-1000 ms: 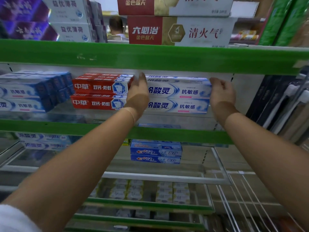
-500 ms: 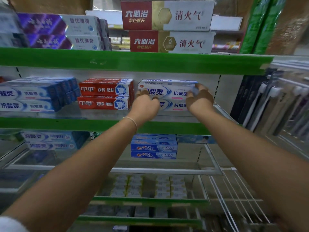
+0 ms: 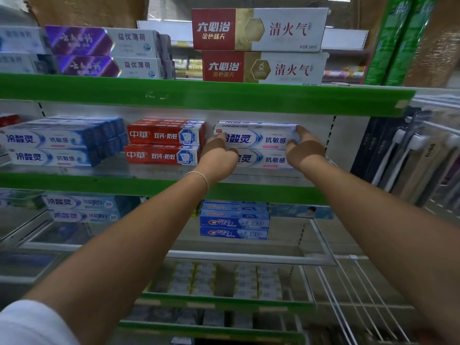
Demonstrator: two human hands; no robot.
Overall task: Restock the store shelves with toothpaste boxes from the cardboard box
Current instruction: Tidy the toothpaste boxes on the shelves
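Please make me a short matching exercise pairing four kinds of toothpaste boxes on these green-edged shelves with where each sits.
Things:
1. red rectangular cardboard toothpaste boxes
2. white-and-blue boxes held by both hands
3. blue Crest boxes
4. red-gold-and-white large boxes

Places:
A. top shelf, stacked two high
B. shelf below the hands
C. middle shelf, just left of the left hand
D. middle shelf, between the left hand and the right hand

Pairs: 1-C, 2-D, 3-B, 4-A

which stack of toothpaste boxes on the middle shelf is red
The red toothpaste boxes, stacked between two blue-and-white stacks, just beside the left hand.
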